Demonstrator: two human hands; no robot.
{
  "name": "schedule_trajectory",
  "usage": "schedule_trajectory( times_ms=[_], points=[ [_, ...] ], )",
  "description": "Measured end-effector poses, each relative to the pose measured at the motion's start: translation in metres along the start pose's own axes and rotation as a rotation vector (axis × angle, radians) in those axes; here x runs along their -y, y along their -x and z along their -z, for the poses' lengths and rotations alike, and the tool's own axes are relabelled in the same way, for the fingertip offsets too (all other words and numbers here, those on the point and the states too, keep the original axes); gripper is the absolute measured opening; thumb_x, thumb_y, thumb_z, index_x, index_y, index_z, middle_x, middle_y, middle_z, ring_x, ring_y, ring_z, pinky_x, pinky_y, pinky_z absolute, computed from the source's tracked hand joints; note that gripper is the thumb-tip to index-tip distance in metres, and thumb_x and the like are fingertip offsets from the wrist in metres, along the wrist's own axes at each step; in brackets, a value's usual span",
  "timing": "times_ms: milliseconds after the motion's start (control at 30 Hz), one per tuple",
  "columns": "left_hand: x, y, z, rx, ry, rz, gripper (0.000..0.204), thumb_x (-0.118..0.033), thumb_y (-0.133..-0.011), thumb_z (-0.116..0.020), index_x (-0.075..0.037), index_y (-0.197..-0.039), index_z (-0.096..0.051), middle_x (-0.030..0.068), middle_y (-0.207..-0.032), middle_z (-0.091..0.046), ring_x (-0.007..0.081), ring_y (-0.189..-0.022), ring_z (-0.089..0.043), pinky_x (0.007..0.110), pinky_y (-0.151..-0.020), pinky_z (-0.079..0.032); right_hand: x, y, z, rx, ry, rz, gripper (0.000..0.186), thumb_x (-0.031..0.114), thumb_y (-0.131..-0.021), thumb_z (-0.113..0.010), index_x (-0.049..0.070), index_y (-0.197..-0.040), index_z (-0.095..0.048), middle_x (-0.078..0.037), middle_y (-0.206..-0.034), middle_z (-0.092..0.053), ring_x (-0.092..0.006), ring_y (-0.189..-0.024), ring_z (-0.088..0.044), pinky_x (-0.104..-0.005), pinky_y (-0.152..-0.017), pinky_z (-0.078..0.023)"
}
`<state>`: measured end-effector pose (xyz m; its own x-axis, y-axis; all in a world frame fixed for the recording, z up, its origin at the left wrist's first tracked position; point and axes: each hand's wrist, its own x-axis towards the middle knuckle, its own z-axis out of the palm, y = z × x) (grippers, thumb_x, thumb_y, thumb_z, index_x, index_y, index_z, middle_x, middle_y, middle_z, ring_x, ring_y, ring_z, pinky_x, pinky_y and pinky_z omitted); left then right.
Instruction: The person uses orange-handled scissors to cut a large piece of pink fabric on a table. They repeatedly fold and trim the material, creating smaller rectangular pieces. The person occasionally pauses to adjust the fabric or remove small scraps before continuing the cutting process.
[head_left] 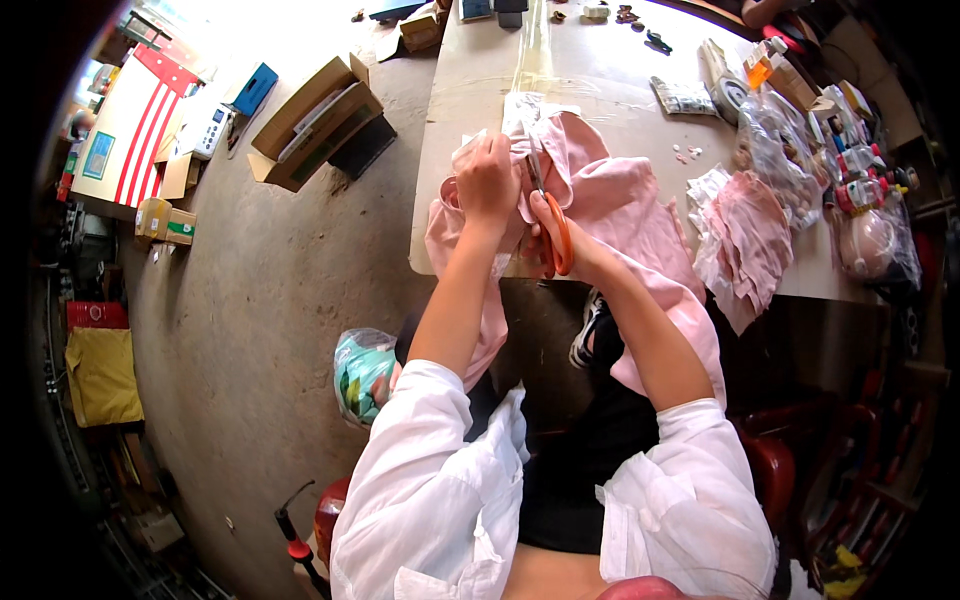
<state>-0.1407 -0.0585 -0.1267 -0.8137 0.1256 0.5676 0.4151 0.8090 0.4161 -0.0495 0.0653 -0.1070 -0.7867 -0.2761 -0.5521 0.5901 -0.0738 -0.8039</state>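
"Where is the pink cloth [625,185] held?"
"Over the worktop's [455,115] near edge, gripped by the left hand's fingers [490,150]."
"And the scissors [562,238]?"
"Gripped in the right hand [588,258], blades toward twelve o'clock, at the left hand's [490,188] three o'clock."

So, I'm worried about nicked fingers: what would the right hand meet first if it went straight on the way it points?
Most likely the pink cloth, close ahead under the scissors; the left hand is near that line too, and depth is hard to judge.
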Motion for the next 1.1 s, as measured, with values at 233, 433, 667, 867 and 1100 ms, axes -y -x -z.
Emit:
schedule_trajectory(
  times_ms=[233,433,667,867,1100],
  points=[
    [-0.019,0.011,0.012,0.051,0.102,-0.075,0.014,-0.007,-0.071,-0.061,-0.008,-0.084,-0.053,0.0078,-0.081,-0.057,0.0304,-0.076,-0.059,0.041,-0.062,-0.048,0.019,0.01,-0.004,-0.048,-0.069,0.055,0.054,0.064,-0.089,-0.04,0.011,-0.092,-0.049,0.0,-0.07,-0.047,-0.0102,-0.059,-0.048,-0.0238,-0.05,-0.04],
    [-0.026,0.015,0.021,0.056,0.183,-0.086,0.015,-0.01,-0.074,-0.058,-0.007,-0.088,-0.055,0.0083,-0.081,-0.055,0.0318,-0.076,-0.059,0.041,-0.062,-0.048,0.015,0.007,0.002,-0.072,0.086,0.273,0.055,0.062,-0.09,-0.039,0.008,-0.084,-0.047,0.0,-0.07,-0.043,-0.0085,-0.057,-0.042,-0.0253,-0.05,-0.037],
    [-0.02,0.015,0.018,-0.018,0.134,-0.014,0.019,-0.009,-0.075,-0.056,-0.007,-0.094,-0.058,0.0111,-0.085,-0.059,0.0327,-0.08,-0.061,0.04,-0.063,-0.049,0.017,0.008,0.002,-0.106,0.318,0.265,0.056,0.065,-0.088,-0.039,0.009,-0.092,-0.047,0.001,-0.065,-0.042,-0.0084,-0.047,-0.042,-0.0227,-0.04,-0.034],
    [-0.024,0.013,0.02,0.068,0.176,-0.012,0.016,-0.009,-0.079,-0.055,-0.005,-0.093,-0.06,0.0117,-0.086,-0.062,0.0327,-0.076,-0.062,0.04,-0.063,-0.049,0.004,-0.004,0.004,-0.245,0.374,0.266,0.069,0.067,-0.087,-0.04,0.001,-0.073,-0.053,-0.004,-0.06,-0.047,-0.0137,-0.057,-0.046,-0.0297,-0.054,-0.039],
    [-0.02,0.015,0.016,-0.026,0.241,-0.072,0.02,-0.003,-0.076,-0.052,-0.006,-0.096,-0.057,0.0097,-0.089,-0.062,0.0325,-0.073,-0.062,0.04,-0.06,-0.05,-0.013,-0.013,-0.001,-0.296,0.302,0.31,0.061,0.061,-0.088,-0.045,0.003,-0.075,-0.053,0.002,-0.055,-0.042,-0.0098,-0.043,-0.042,-0.0263,-0.039,-0.033]
  ],
)
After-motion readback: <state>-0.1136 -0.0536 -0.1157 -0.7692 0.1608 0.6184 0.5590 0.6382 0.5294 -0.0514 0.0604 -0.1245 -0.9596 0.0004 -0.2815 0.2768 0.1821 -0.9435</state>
